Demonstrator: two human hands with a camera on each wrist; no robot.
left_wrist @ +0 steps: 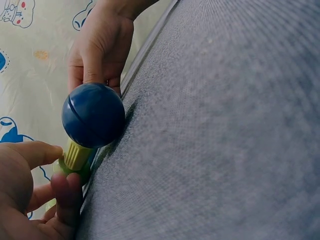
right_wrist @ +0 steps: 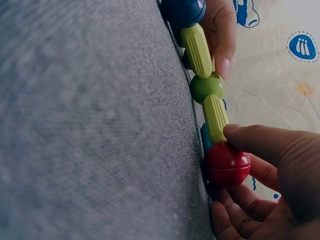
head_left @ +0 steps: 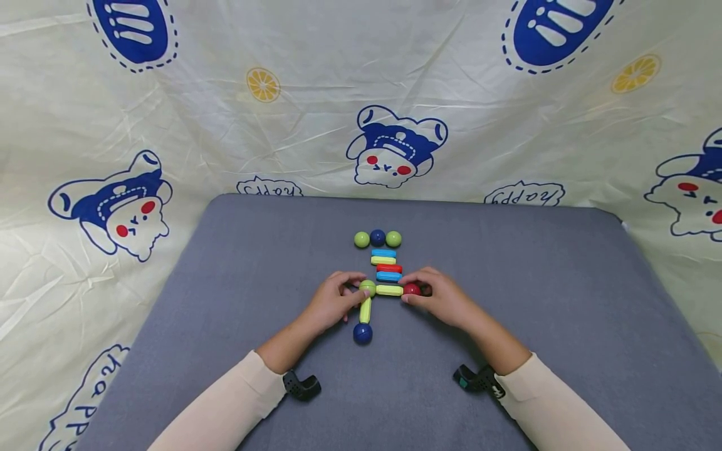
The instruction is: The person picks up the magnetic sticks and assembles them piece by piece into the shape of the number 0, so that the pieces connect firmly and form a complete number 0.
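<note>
A corner-shaped piece of ball-and-rod building toy lies on the table. My left hand (head_left: 334,300) pinches its green ball (head_left: 368,286) between thumb and fingers. From that ball one yellow-green rod (head_left: 365,311) runs toward me to a dark blue ball (head_left: 363,334). Another yellow-green rod (head_left: 389,290) runs right to a red ball (head_left: 412,289), which my right hand (head_left: 445,299) grips. In the right wrist view, the right thumb lies where the red ball (right_wrist: 227,165) meets its rod. The blue ball (left_wrist: 93,116) partly covers the joint behind it in the left wrist view.
Just beyond the piece lie loose rods: blue (head_left: 389,276), red (head_left: 389,268), yellow (head_left: 383,260) and another blue one (head_left: 383,253). Farther back sit a green ball (head_left: 361,239), a dark blue ball (head_left: 377,238) and a second green ball (head_left: 393,238). Grey cloth covers the table (head_left: 271,250).
</note>
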